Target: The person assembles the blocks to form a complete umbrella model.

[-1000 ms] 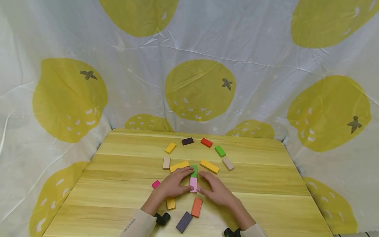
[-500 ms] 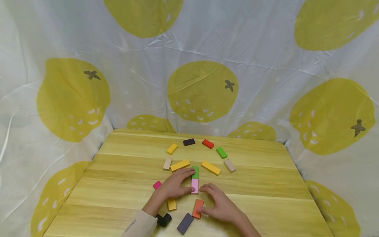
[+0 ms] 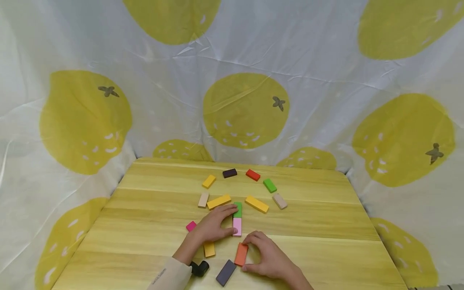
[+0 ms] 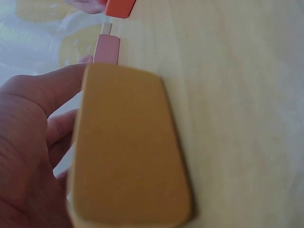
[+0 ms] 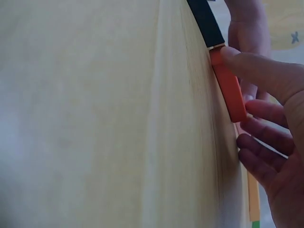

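A green wooden block [image 3: 238,214] and a pink wooden block [image 3: 237,224] lie end to end in the middle of the table. Along their left side rests my left hand [image 3: 211,226], fingertips on the green one and thumb against the pink one. My right hand [image 3: 271,257] pinches an orange block [image 3: 241,254] lengthwise, thumb at its near end and a finger at its far end. This orange block [image 5: 229,88] lies on the tabletop, its near end by a dark block [image 5: 206,21] in the right wrist view.
Yellow blocks [image 3: 256,204], a black block [image 3: 229,173], a red block [image 3: 253,175] and a green block [image 3: 270,185] form part of an arc farther back. Under my left forearm lie a magenta block [image 3: 191,226] and an orange-yellow block [image 3: 209,249]. A lemon-print cloth [image 3: 319,100] hangs behind.
My right hand has left the side of the pink block, moved toward me and taken the orange block between thumb and finger. My left hand has stayed in place.
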A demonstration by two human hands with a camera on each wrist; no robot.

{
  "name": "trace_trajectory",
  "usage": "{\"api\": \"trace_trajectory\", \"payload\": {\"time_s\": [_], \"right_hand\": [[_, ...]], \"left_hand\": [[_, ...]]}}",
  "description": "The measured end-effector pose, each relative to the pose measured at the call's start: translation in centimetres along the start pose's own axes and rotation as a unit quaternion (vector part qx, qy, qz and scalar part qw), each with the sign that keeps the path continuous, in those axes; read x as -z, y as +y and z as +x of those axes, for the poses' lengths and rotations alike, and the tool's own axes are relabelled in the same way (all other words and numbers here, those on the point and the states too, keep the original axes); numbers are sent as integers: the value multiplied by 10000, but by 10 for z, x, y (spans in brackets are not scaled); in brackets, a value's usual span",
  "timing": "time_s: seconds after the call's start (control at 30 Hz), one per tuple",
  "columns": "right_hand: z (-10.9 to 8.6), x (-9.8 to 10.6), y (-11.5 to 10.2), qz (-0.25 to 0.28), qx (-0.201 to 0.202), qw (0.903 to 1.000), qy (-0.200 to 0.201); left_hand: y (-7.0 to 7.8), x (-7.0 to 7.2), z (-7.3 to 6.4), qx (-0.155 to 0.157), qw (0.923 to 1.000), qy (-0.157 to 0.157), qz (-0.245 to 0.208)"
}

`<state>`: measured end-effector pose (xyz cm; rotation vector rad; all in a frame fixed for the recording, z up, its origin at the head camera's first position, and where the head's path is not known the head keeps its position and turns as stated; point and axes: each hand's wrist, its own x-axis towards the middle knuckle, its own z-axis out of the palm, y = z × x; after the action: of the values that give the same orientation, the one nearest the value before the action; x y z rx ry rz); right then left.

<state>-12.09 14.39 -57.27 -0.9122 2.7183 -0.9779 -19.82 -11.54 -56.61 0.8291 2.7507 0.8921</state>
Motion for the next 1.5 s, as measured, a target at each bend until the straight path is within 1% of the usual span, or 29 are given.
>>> {"api": "trace_trajectory", "payload": {"time_s": [0.07, 0.2, 0.37, 0.57, 0.77, 0.87, 1.1, 1.27, 1.5], "right_hand": [[0, -2, 0, -41, 36, 10000, 12], [1, -2, -1, -44, 133, 9999, 39], [4, -1, -1, 90, 317, 9995, 40], [10, -3, -2, 178, 553, 9982, 136], [14, -4, -7, 325, 483, 9983, 13], [15, -5, -7, 333, 446, 9984, 8], [18, -7, -5, 451, 270, 9986, 93], [19, -8, -3, 587, 254, 9977, 209], [20, -9, -3, 669, 252, 9969, 313]], "left_hand": [[-1, 0, -2, 37, 10000, 1, -52], [-1, -1, -3, 8, 10000, 17, -51], [-2, -2, -2, -37, 10000, 31, 40], [-1, 0, -1, -76, 9999, 27, 75], [-2, -1, -3, -45, 10000, 11, 40], [-3, -2, -3, -92, 9999, 35, 47], [-2, 0, -1, -198, 9997, 121, 82], [-1, 1, -1, -153, 9999, 76, 3], [-2, 0, -2, -118, 9999, -32, 37]]}}
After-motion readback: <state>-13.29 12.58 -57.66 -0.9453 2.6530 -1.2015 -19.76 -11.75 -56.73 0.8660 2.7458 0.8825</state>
